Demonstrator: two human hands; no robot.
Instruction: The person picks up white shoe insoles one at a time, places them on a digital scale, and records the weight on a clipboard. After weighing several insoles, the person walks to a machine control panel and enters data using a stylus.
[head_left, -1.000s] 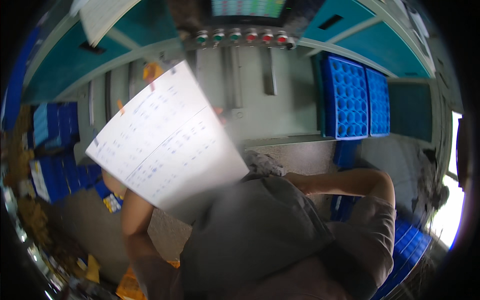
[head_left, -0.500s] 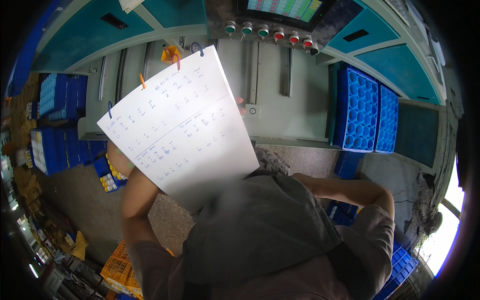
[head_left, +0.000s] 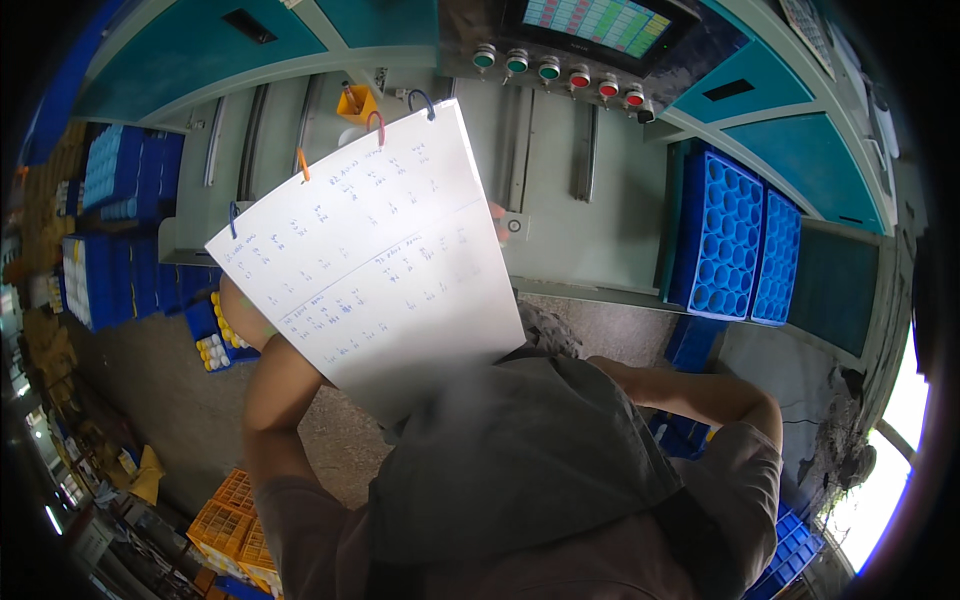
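Observation:
A white paper notebook (head_left: 350,260), bound along its far edge with several coloured rings, is tilted up in front of me. Rows of blue handwriting and a ruled line cross its open page. My left forearm passes behind the page. Fingertips, seemingly of my left hand (head_left: 498,222), show at its right edge, closed on it; the rest of that hand is hidden. From the right, my other forearm reaches inward and vanishes under dark grey fabric (head_left: 530,450), which also overlaps the notebook's near end. My right hand cannot be seen.
Ahead stands a grey-green machine with teal panels, a screen (head_left: 597,25) and green and red knobs (head_left: 580,77). A yellow holder (head_left: 355,103) is beyond the notebook. Blue trays of round cups (head_left: 725,235) stand at right. Blue crates (head_left: 110,270) and orange crates (head_left: 225,525) are at left.
My view has shifted slightly, so the machine and trays appear lower and mostly farther right. The notebook appears slightly farther right, still held up. Neither arm has moved noticeably.

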